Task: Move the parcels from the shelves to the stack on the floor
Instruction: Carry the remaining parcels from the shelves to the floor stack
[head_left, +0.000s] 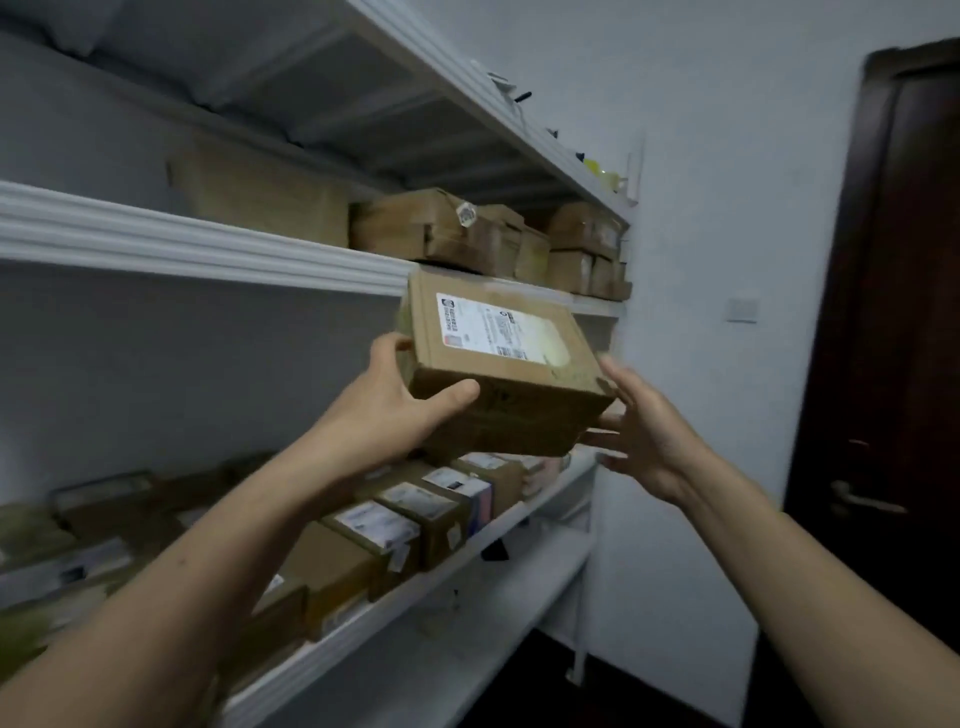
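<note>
A brown cardboard parcel (501, 364) with a white shipping label on top hangs in the air in front of the white shelves (208, 244). My left hand (395, 400) grips its left end, thumb across the front face. Under its right corner, my right hand (639, 431) rests with fingers spread against the side and bottom. More brown parcels (467, 228) stand in a row on the shelf just behind. A lower shelf holds several labelled parcels (415, 514). No floor stack is in view.
A white wall (727, 208) closes the shelves' right end, with a light switch (742, 309) on it. A dark wooden door (893, 312) with a handle stands at the far right. Small items sit on the top shelf's edge. Dark floor shows below.
</note>
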